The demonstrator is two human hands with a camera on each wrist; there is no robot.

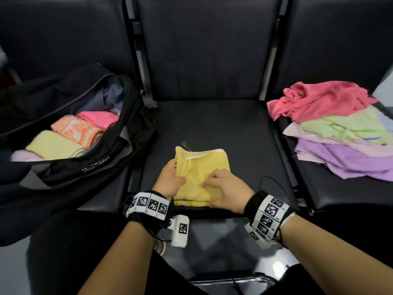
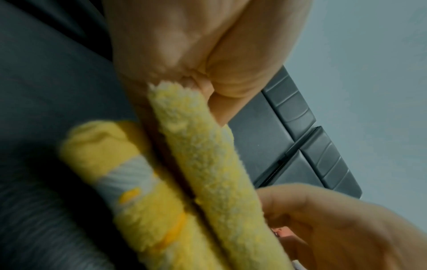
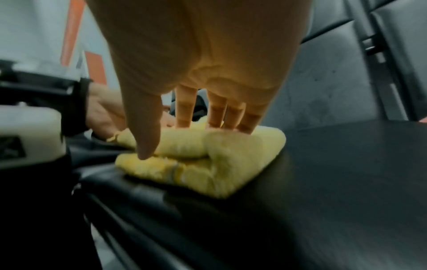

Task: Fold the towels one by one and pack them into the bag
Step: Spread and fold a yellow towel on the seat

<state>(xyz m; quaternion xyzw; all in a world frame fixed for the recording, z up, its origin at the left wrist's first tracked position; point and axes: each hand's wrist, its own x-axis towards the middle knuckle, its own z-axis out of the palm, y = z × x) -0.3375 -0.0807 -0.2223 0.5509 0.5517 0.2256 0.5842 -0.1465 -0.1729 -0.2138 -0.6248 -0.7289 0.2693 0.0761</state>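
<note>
Bag [image 1: 63,162] sits on the left seat, black, unzipped, with white script on its side that I cannot read for certain. Inside it I see folded towels: a pale yellow one [image 1: 54,145], an orange patterned one [image 1: 78,129] and a pink one [image 1: 98,119], lying side by side.

On the middle seat [image 1: 212,124], near its front edge, lies the yellow towel [image 1: 202,167] I am working on, folded into a thick square with a white hem along its far edge and a loose thread curling off the top. My left hand [image 1: 171,178] pinches the towel's left edge between thumb and curled fingers; the left wrist view shows the fold clamped in that grip [image 2: 175,117]. My right hand [image 1: 225,188] rests on top with its fingers [image 3: 217,113] straight, pressing the cloth flat, thumb down at the near layers.

Both wrists carry black bands [image 1: 148,204] with square black-and-white markers.

On the right seat is the unfolded pile [image 1: 340,133]: crumpled pink on top, then pale green, light pink and lilac.
</note>
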